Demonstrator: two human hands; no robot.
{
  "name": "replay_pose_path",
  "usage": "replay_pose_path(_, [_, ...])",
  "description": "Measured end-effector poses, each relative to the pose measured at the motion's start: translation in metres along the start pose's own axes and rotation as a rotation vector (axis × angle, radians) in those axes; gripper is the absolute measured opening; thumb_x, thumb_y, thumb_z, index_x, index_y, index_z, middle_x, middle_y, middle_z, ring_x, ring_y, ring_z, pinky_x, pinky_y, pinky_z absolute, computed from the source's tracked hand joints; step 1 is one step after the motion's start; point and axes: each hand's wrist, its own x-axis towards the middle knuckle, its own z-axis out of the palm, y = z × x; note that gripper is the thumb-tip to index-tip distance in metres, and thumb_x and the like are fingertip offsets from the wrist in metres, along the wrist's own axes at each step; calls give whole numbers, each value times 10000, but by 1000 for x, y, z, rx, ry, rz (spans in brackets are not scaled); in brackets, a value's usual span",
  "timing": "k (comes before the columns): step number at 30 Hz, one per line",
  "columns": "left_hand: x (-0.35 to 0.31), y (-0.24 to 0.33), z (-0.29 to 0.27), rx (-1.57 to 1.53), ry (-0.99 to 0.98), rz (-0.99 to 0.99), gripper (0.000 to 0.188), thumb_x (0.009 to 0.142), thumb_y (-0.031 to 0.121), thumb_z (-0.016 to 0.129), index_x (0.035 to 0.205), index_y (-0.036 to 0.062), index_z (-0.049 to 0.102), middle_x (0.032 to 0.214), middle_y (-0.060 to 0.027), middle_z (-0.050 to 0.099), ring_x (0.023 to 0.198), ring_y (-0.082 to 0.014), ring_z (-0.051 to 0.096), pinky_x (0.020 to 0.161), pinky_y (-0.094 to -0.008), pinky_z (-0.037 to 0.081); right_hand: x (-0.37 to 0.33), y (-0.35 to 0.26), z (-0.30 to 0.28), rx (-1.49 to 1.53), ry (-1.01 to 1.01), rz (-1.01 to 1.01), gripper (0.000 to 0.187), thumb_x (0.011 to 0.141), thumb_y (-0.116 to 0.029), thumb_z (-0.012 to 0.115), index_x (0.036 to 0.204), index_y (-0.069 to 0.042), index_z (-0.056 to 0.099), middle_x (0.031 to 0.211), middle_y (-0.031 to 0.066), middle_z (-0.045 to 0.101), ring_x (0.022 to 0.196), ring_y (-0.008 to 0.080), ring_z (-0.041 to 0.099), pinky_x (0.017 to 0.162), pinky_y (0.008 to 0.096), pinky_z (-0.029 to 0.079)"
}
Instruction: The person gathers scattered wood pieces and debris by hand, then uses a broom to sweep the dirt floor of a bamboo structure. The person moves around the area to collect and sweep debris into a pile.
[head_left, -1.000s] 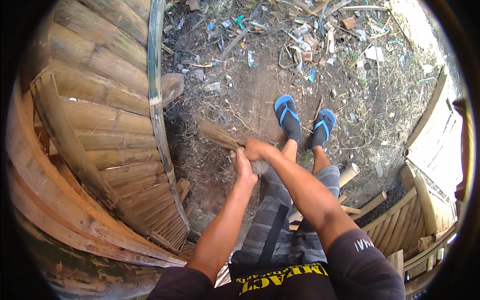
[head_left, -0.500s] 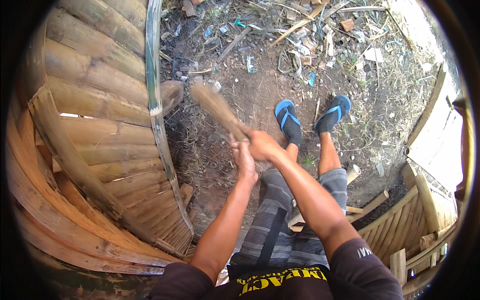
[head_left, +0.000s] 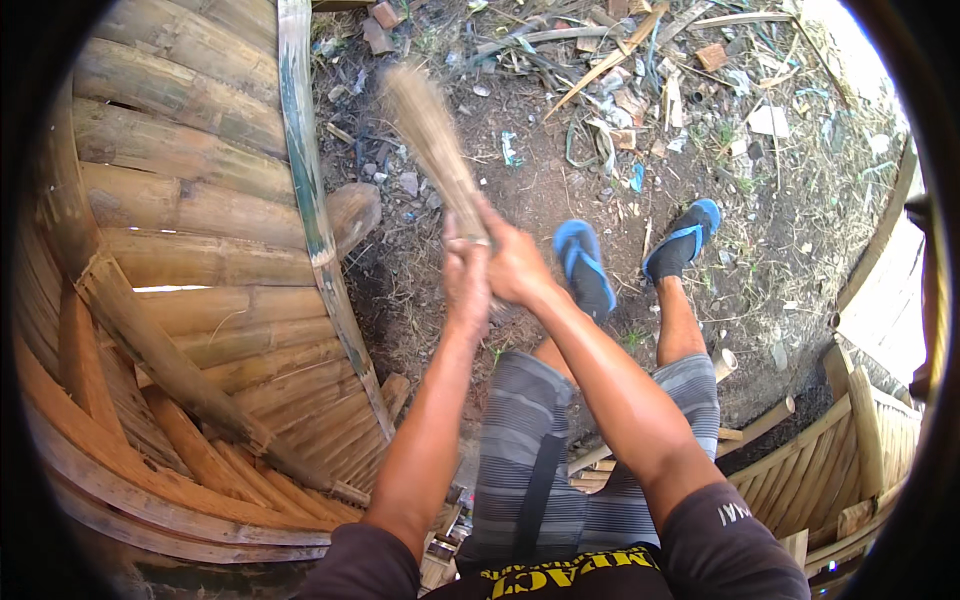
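Observation:
Both of my hands are closed around a bundle of thin tan sticks (head_left: pixel 430 130), blurred by motion. Its thicker end points away from me, up and slightly left. My left hand (head_left: pixel 467 280) grips it low, at the near end. Pressed against it from the right, my right hand (head_left: pixel 515 262) has its fingers round the bundle just beside the left. The bundle's near end is mostly hidden behind my hands. It is held in the air over the dirt ground.
A bamboo-slat bench (head_left: pixel 200 260) with a curved backrest stands close on my left. Beside its edge is a rounded post end (head_left: pixel 353 215). Scraps, broken bricks and sticks litter the ground (head_left: pixel 630 110) ahead. More bamboo slatwork (head_left: pixel 800 465) stands at lower right.
The bundle has swung more upright, its far end moving away from me. Both hands have moved forward with it, still gripping. My view has shifted slightly.

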Motion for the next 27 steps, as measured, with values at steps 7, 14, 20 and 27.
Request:
replay_pose_path(7, [144, -37, -104, -95, 148, -371, 687, 982, 307, 418, 1591, 179, 126, 1409, -187, 462, 1228, -291, 537, 997, -478, 483, 157, -13, 72, -187, -252, -13, 641, 918, -316, 573, 1501, -120, 391, 1219, 293, 626, 1121, 397, 633, 936, 471, 516])
replay_pose_path(14, [69, -38, -89, 483, -213, 189, 763, 941, 208, 492, 1575, 31, 106, 1508, -210, 372, 1279, -228, 494, 1024, -379, 460, 49, 24, 68, 152, 362, -130, 784, 917, -346, 612, 1576, -182, 220, 1052, 304, 647, 902, 451, 670, 778, 495, 545])
replay_pose_path(20, [82, -31, -94, 38, 345, -213, 711, 983, 303, 441, 1587, 105, 123, 1537, -182, 329, 1354, -269, 433, 1066, -442, 426, 111, -1, 81, -77, -277, -79, 664, 915, -346, 573, 1519, -160, 367, 1056, 299, 676, 974, 434, 676, 853, 511, 524])
replay_pose_path(27, [132, -1, -93, 164, -197, -102, 762, 940, 306, 521, 1580, 76, 178, 1494, -169, 406, 1303, -224, 467, 1095, -389, 382, 110, -17, 70, 136, 262, -15, 647, 935, -277, 573, 1525, -128, 352, 1031, 295, 671, 950, 414, 682, 799, 505, 558])
